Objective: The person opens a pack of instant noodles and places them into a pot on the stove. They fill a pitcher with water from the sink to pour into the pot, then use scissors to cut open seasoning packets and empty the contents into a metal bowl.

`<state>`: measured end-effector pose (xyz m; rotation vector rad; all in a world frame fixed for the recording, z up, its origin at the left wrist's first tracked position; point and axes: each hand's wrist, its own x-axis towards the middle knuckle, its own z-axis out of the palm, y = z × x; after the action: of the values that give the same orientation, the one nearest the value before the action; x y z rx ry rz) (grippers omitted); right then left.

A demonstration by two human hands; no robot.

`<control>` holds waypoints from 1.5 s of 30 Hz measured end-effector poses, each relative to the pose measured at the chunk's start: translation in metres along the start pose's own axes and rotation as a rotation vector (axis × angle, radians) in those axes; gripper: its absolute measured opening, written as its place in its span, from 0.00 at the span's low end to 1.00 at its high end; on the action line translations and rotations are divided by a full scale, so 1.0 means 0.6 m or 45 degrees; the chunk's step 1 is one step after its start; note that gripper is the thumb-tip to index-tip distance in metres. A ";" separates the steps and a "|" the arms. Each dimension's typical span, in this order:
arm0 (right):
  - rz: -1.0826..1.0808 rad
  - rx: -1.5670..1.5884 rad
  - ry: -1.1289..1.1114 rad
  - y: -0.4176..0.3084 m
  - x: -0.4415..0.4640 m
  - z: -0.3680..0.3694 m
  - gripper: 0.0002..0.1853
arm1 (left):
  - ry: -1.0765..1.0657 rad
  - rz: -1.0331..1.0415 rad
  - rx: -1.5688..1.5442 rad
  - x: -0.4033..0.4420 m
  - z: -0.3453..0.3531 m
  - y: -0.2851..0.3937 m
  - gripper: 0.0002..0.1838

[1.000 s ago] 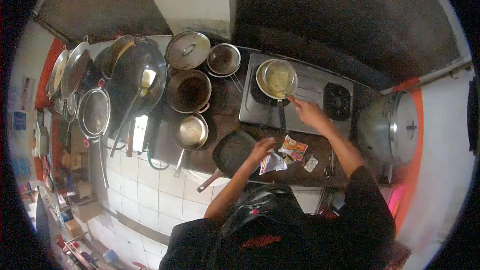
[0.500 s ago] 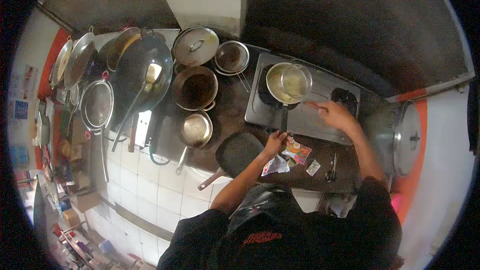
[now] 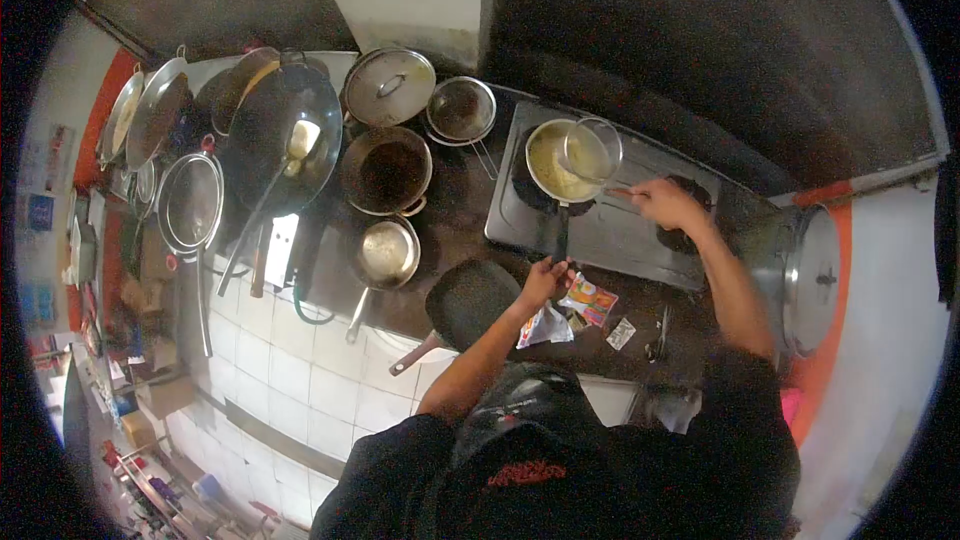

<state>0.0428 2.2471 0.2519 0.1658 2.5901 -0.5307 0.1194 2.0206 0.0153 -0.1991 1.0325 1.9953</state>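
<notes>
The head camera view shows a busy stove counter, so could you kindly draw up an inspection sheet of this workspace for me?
Surface: dark counter carrying a two-burner stove.
Job's things: saucepan with pale yellow contents on the stove's left side; apparent strainer partly over it.
Clutter: several pans to the left; colourful packet, white packet and small sachet at the front.
Hands: left hand gripping the saucepan by its handle; right hand holding the strainer's handle.
Cables: green loop near the counter's left end, hose or cable unclear.
Surroundings: white tiles; lidded metal vessel on the right.

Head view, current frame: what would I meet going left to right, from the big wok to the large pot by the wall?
Big wok → lid → square pan → saucepan → right hand → large pot.
</notes>
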 end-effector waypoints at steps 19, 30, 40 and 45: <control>-0.039 -0.183 0.128 -0.047 -0.002 -0.020 0.13 | -0.029 0.017 0.028 -0.007 -0.002 0.003 0.10; 0.014 -0.209 -0.010 -0.032 0.040 -0.027 0.16 | -0.006 0.092 0.086 -0.009 0.001 0.006 0.10; -0.114 -0.183 -0.011 -0.043 0.012 -0.028 0.15 | 0.027 0.049 0.141 -0.017 0.014 0.017 0.11; -0.055 -0.187 -0.022 -0.037 0.012 -0.006 0.14 | 0.026 0.009 0.047 -0.023 0.008 0.007 0.10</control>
<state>0.0303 2.2279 0.2587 0.0562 2.6086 -0.3535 0.1261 2.0140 0.0273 -0.1968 1.0831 1.9826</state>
